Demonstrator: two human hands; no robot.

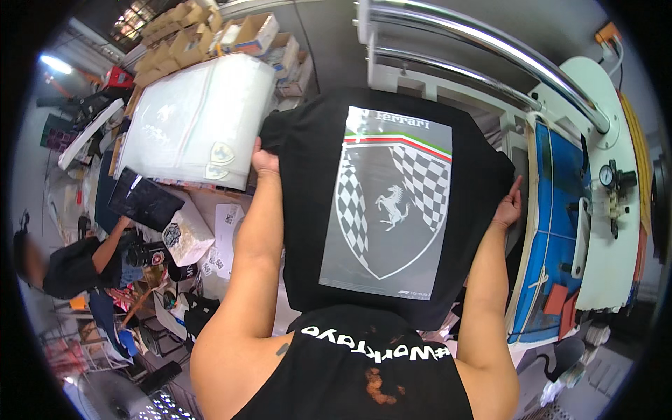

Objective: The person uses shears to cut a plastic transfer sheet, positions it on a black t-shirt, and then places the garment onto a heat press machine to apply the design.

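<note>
A black T-shirt (304, 210) lies spread out before me. On its chest rests a rectangular printed transfer film (388, 210) with a Ferrari shield, chequered panels and a prancing horse; its upper left part reflects light. My left hand (265, 157) is at the shirt's left sleeve, its fingers partly hidden by the cloth and the edge of a stack of film sheets. At the right sleeve edge is my right hand (508, 207), fingers extended along the fabric; whether it grips the cloth is unclear.
White-framed press machinery (604, 252) with chrome bars (493, 39) and a pressure gauge (606, 175) stands at the right and top. A blue padded panel (551, 231) is beside my right hand. Stacked clear film sheets (184, 126), cardboard boxes (191, 44) and another person (73, 268) are at left.
</note>
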